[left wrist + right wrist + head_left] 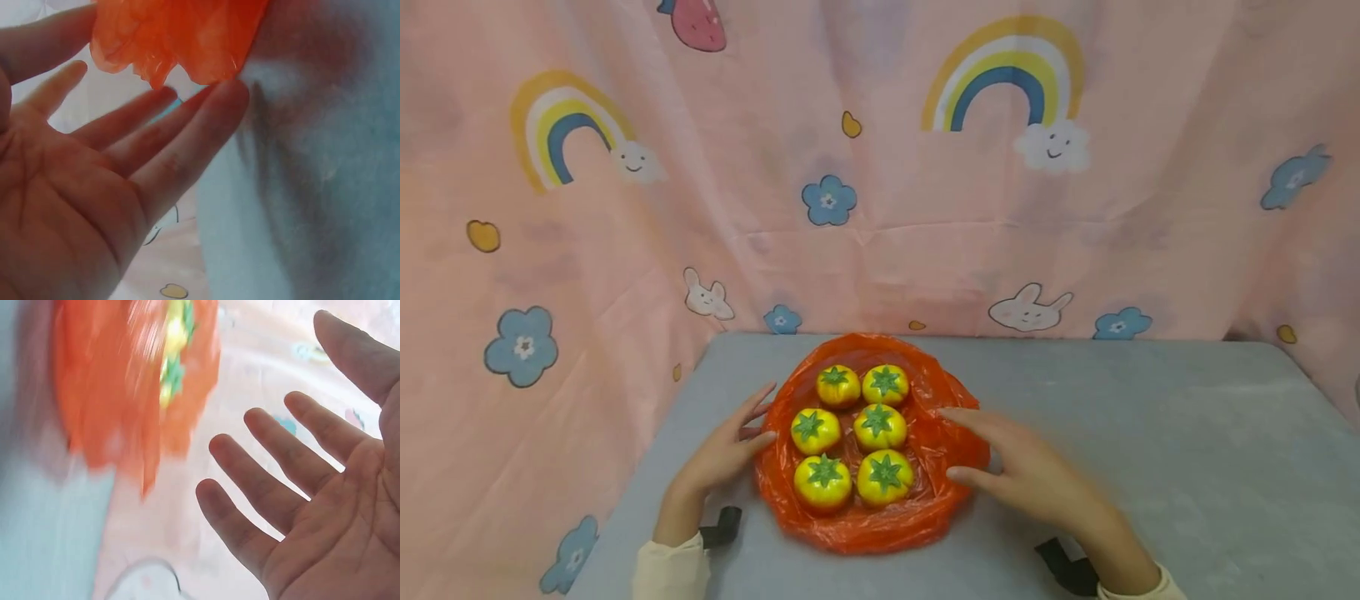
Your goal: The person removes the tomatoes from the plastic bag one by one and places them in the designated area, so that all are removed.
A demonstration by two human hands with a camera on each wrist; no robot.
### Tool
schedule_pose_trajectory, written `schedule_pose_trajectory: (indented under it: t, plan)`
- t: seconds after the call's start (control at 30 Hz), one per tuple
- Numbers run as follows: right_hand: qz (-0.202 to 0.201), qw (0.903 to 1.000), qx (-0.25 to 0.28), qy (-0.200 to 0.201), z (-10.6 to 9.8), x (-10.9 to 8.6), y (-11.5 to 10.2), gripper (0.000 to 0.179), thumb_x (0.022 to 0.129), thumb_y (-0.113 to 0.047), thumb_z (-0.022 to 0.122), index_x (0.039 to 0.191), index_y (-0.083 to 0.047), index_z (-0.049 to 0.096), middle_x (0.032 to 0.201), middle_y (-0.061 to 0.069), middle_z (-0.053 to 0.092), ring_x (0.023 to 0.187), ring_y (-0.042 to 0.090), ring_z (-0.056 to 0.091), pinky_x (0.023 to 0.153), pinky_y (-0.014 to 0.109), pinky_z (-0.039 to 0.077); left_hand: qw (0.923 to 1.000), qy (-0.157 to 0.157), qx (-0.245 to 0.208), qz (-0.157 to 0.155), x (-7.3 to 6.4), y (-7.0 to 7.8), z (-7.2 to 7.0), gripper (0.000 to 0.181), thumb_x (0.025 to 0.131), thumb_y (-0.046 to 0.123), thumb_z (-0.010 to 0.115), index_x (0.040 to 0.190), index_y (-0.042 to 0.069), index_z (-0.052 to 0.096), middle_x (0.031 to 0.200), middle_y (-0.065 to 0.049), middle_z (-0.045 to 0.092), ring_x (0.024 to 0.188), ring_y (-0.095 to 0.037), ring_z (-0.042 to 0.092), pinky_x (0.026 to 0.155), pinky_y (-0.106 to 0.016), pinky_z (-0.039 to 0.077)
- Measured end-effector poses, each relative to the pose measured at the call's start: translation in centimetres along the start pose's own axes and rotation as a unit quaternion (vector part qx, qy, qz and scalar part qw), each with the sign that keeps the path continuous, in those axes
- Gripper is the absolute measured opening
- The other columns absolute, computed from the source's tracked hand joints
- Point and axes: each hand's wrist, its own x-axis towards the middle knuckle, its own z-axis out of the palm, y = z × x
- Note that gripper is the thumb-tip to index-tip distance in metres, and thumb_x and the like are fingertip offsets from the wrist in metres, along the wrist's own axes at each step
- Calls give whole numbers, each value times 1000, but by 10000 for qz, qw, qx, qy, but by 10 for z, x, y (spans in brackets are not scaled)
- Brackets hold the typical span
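Bag (868,540), orange-red plastic, is being shown in head view on grey table (1150,467), its crumpled rim being spread round six yellow fruits (884,475) w/ green star-shaped tops, seen in 2 cols of 3. L hand (722,454) is being held at bag's L edge, fingers extended; R hand (1037,467) is being held at bag's R edge, fingers straight, thumb apart. Pink curtain (887,267) w/ rainbows, bunnies & flowers is being seen behind. In L wrist view, L fingers are being held long & loosely fanned, bag's edge being seen right at the fingertips; exact contact can't be told. In R wrist view, R fingers are being spread wide, bag being blurred just beside them, bits of fruit being glimpsed.
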Motion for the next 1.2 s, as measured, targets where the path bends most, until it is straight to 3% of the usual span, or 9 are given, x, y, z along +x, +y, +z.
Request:
schedule_pose_trajectory:
  t: [0.2, 0.4, 0.63, 0.87, 0.97, 1.2]
  plan:
    - [122, 9965, 584, -587, 25, 14, -28, 66, 84, -56, 71, 143, -34, 52, 147, -3, 53, 134, 27, 51, 106, 62, 45, 9994, -34, -333, -112, -3, -1, -4, 59, 99, 19, 59, 152, 35, 38, 157, -14, 40, 131, -43, 53, 106, -57, 47]
    - [-195, 9916, 980, -822, 42, 23, -38, 59, 87, -42, 74, 141, -27, 55, 145, -3, 55, 136, 25, 50, 109, 58, 44, 9987, -40, -347, -373, -4, 1, -4, 41, 99, 19, 60, 139, 25, 59, 152, -12, 48, 132, -41, 53, 107, -58, 46]
    - [-207, 9928, 780, -882, 56, 32, -31, 55, 88, -33, 76, 138, -24, 58, 142, -3, 58, 133, 24, 53, 110, 54, 44, 9978, 2, -495, -433, -1, -1, 0, 50, 96, 16, 63, 144, 23, 53, 154, -14, 45, 130, -40, 56, 103, -50, 52]
    - [-132, 9938, 653, -888, 66, 37, -21, 55, 86, -28, 78, 137, -25, 59, 142, -2, 58, 133, 24, 53, 111, 53, 44, 9957, -11, -834, -391, 1, 0, 0, 58, 93, 6, 65, 147, 19, 49, 152, -18, 44, 112, -28, 67, 92, -40, 59]
    - [-152, 9938, 647, -886, 69, 38, -19, 55, 86, -27, 78, 137, -25, 58, 142, -2, 57, 134, 24, 52, 111, 54, 43, 9944, 94, -896, -560, 1, 1, 2, 57, 93, 7, 67, 146, 21, 51, 149, -16, 47, 111, -25, 67, 92, -39, 59]
    - [-238, 9944, 653, -802, 73, 39, -17, 57, 84, -25, 80, 137, -22, 59, 143, 0, 56, 133, 25, 51, 110, 53, 44, 9936, 154, -919, -635, 1, 2, 3, 56, 93, 7, 67, 145, 20, 51, 145, -16, 51, 113, -26, 67, 95, -41, 57]
